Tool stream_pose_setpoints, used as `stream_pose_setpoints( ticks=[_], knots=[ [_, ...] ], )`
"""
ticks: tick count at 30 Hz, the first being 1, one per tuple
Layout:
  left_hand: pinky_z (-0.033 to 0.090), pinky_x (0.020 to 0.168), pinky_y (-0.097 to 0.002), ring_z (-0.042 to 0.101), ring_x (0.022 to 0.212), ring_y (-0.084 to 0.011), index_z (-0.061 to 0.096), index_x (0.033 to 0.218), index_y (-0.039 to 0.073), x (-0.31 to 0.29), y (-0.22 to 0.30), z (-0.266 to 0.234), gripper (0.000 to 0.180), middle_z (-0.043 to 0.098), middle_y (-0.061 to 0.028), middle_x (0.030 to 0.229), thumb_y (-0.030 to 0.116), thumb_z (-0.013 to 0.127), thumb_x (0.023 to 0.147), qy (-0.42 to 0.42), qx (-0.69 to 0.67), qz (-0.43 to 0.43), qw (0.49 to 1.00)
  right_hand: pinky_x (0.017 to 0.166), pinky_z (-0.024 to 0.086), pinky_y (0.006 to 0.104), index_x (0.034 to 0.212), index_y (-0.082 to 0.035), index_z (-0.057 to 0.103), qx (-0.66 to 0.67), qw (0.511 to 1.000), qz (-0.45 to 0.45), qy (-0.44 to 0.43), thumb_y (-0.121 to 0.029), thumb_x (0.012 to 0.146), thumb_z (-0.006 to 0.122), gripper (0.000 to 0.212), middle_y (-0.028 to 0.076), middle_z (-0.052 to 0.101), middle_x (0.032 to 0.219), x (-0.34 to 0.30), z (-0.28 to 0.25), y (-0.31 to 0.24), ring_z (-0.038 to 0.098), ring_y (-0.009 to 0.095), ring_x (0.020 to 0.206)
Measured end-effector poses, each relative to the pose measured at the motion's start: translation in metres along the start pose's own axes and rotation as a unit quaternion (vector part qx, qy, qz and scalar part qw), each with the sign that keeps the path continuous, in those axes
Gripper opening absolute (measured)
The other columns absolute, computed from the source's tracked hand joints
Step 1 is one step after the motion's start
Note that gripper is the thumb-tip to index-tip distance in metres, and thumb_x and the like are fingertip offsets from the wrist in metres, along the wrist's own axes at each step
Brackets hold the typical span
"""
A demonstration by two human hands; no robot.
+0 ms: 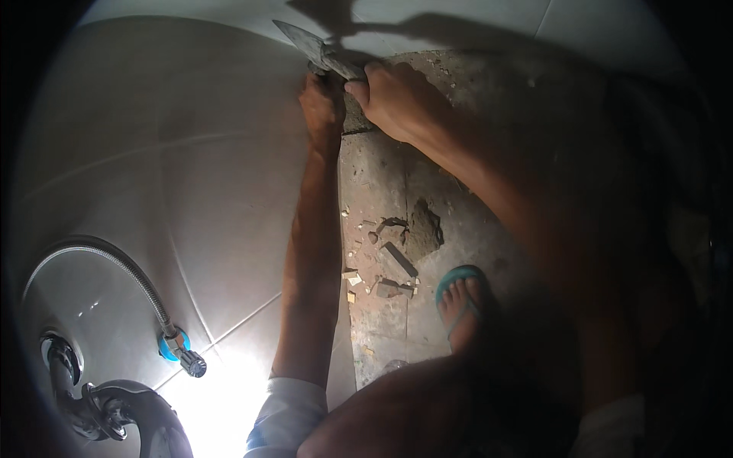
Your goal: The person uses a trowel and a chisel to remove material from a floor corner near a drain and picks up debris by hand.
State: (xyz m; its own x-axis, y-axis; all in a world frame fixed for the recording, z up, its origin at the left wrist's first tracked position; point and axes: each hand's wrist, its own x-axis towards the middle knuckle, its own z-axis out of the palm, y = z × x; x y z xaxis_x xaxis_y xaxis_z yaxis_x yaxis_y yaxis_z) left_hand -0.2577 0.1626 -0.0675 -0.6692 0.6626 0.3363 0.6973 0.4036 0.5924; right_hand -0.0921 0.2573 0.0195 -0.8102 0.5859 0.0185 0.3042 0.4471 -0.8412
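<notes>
In my right hand [397, 95] is the handle of a pointing trowel [302, 41], its pointed grey blade aimed to the far left, close to the tiled wall. Crusted grey material covers the blade's base. My left hand [322, 103] is closed directly below the blade, beside the wall tiles. A small grey piece shows at the top of its fingers, but I cannot make out what it is. Both hands meet over the corner where the floor joins the walls.
Broken tile pieces [398, 260] and a mortar lump [424, 229] lie on the rough floor [374, 175]. My foot in a teal flip-flop [460, 298] stands beside them. A braided hose [130, 267], a valve [183, 353] and a chrome drain pipe [145, 412] project from the left wall.
</notes>
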Motion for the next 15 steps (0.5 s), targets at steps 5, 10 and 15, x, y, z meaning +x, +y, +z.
stream_pose_setpoints(
  ticks=[5,10,15],
  knots=[
    [0.05,0.078,-0.0447,0.064,0.093,-0.0432,0.054,0.109,0.002,0.005,0.015,-0.001,0.025,0.066,-0.0252,0.094,0.021,0.054,0.093,-0.017,-0.017,-0.068,0.997,0.069,0.053,0.0493,0.098,0.004,0.06,0.007,1.0,0.009,0.021,-0.036,0.097,0.049,0.042,0.025,0.065,0.077,-0.002,-0.022,-0.021,0.066,0.041,0.074],
    [0.05,0.076,-0.0449,0.064,0.093,-0.0427,0.056,0.106,0.004,0.0,0.007,-0.008,0.023,0.067,-0.0218,0.093,0.023,0.054,0.093,-0.019,0.037,-0.07,0.997,0.069,0.053,0.0485,0.095,0.005,0.062,-0.035,0.998,-0.025,-0.042,-0.035,0.096,0.051,0.041,0.026,0.065,0.078,0.008,0.001,-0.003,0.067,0.041,0.076],
    [0.049,0.078,-0.0474,0.062,0.096,-0.0433,0.058,0.102,0.006,0.003,0.014,0.02,0.022,0.067,-0.0214,0.094,0.025,0.054,0.093,-0.04,-0.021,-0.098,0.994,0.069,0.054,0.0473,0.092,0.006,0.063,-0.067,0.995,-0.057,0.048,-0.032,0.095,0.054,0.04,0.026,0.066,0.079,-0.002,-0.007,0.013,0.067,0.04,0.075]
  ],
)
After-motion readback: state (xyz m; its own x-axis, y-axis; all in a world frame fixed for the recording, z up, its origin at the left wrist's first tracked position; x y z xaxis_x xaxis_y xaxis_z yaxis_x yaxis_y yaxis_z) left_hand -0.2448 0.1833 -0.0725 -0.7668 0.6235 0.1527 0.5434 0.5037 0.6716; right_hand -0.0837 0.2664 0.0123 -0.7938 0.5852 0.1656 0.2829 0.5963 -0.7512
